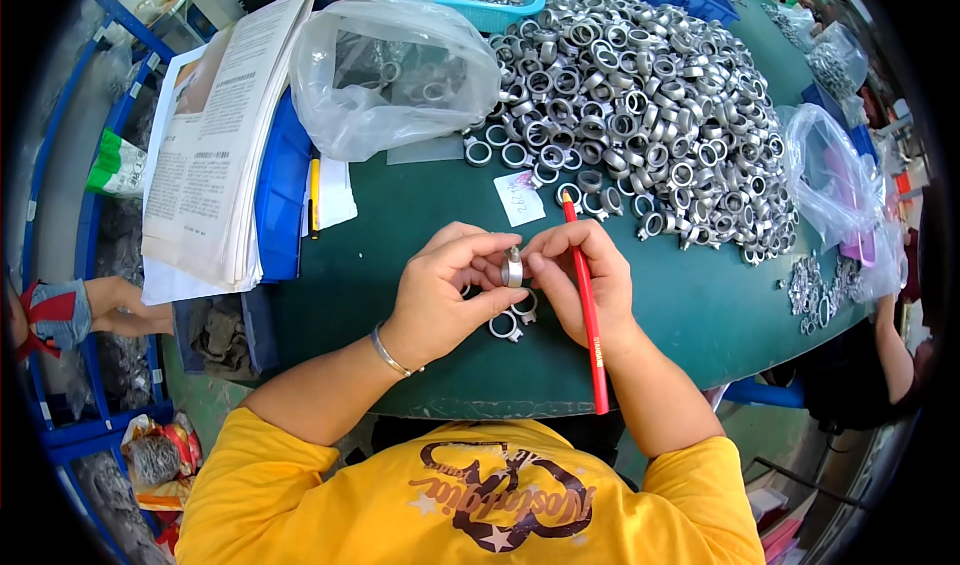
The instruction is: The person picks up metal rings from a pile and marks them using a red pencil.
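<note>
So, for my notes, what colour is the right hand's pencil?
The pencil is red; see the head view.

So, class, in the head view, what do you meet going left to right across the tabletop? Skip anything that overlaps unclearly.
Stack of papers → blue tray → yellow pen → left hand → right hand → small heap of metal parts.

Green table (400, 210) under heaped metal rings (640, 115)

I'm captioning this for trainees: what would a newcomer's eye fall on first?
Likely the great heap of silver metal rings, at the upper right on the green table. Then the bright red pencil tucked in the right hand, and, near the center, a single ring held in the left hand.
</note>
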Available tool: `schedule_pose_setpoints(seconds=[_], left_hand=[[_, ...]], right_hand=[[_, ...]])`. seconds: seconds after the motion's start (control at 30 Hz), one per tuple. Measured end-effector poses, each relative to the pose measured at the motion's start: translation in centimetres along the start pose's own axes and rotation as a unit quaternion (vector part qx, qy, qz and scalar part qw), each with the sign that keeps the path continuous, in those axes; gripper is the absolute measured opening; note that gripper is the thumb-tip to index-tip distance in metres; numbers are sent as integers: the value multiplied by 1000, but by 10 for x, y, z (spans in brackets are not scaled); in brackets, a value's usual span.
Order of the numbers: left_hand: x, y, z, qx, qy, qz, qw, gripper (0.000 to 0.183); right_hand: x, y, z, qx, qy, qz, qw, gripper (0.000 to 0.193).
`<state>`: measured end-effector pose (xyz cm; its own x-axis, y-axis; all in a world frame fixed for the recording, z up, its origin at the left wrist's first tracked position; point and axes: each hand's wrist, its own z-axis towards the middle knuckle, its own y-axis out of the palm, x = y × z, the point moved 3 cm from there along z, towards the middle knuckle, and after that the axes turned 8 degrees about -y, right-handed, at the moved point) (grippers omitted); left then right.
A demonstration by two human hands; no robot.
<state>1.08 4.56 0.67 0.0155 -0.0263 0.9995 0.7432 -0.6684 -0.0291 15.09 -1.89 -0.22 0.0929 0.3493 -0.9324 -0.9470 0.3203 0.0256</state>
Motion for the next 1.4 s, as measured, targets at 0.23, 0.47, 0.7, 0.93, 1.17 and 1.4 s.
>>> schedule_pose_setpoints(seconds=[0.23, 0.47, 0.7, 0.93, 1.17, 1.4], left_hand=[[18, 3, 0, 67, 139, 204, 967, 42], [-2, -18, 7, 127, 44, 38, 990, 27], [-8, -18, 15, 178, 13, -15, 984, 21], [-15, -39, 13, 215, 9, -53, 975, 22], [-11, -35, 15, 204, -19, -66, 977, 22], [-10, -29, 13, 169, -26, -67, 983, 19]], right_hand=[[-5, -5, 0, -17, -46, -82, 995, 14], [-28, -119, 40, 268, 24, -47, 962, 20], [-54, -378, 34, 405, -44, -247, 879, 28], [-35, -177, 60, 180, 30, -262, 948, 9], [-17, 22, 35, -161, 35, -393, 905, 24], [-7, 20, 28, -56, 56, -217, 973, 23]])
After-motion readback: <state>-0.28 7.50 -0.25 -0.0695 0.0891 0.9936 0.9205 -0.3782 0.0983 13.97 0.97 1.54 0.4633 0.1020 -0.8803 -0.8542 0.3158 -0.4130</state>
